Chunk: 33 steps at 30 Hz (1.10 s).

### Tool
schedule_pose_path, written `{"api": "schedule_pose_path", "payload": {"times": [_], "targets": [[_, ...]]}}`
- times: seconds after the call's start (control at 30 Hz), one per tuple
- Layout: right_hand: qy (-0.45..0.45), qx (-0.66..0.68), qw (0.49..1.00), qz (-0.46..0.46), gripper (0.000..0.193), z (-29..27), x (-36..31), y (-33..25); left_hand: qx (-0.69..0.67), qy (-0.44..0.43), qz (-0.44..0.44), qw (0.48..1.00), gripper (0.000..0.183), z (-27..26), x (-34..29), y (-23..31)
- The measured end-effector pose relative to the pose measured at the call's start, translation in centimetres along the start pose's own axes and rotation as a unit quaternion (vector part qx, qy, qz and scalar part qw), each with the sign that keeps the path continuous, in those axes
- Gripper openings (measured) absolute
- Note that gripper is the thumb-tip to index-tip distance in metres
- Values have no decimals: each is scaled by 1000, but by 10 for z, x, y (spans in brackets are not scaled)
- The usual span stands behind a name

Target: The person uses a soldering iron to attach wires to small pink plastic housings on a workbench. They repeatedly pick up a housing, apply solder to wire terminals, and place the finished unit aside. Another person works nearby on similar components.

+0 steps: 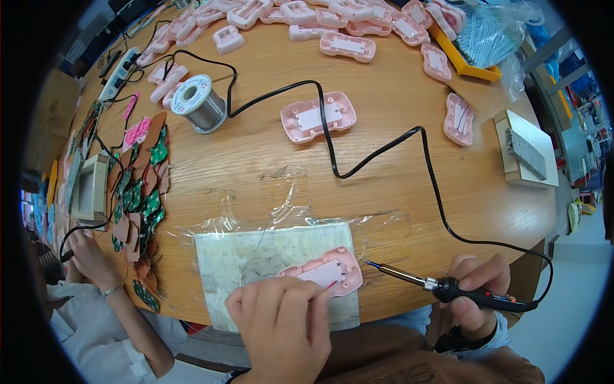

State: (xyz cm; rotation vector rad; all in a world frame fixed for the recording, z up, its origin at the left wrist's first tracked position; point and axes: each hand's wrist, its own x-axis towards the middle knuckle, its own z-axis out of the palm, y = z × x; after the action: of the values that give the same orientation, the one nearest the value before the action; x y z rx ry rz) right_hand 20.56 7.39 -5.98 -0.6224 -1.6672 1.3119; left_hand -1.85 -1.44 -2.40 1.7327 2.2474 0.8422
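While a soldering iron point(455, 291) is gripped in the curled right hand point(481, 276) at four o'clock, a red wire point(330, 285) is pinched by the half-closed left hand point(278, 325) over a pink shell point(325, 272) near six.

The person's left hand point(278, 320) blocks the near left part of the pink, waisted plastic shell point(348, 275), and its own knuckles screen the pinch on the thin red wire point(331, 284). A fine grey metallic strand point(259, 246) disappears behind that hand too. The right hand point(476, 288) covers some of the slim black-handled soldering iron point(448, 291), whose tip is too small for me to judge (squinting doesn't help). Whatever sits in the co-worker's hand point(89, 253) at left, I can't make out. The heaped pink plastic shells point(300, 13) run past the top edge; the blue-and-grey clutter point(591, 147) at far right is a blur.
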Motion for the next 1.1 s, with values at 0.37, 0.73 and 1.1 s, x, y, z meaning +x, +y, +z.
{"api": "schedule_pose_path", "payload": {"times": [0.37,0.73,1.1], "targets": [[-82,-62,995,-15,27,6,9,-1,-111,19,-24,993,15,23,2,-6],[-135,-66,988,-23,26,10,20,-2,-116,10,-27,993,15,21,5,-5],[-111,-52,992,-23,24,11,20,0,-116,7,-27,993,14,21,6,-6]]}}
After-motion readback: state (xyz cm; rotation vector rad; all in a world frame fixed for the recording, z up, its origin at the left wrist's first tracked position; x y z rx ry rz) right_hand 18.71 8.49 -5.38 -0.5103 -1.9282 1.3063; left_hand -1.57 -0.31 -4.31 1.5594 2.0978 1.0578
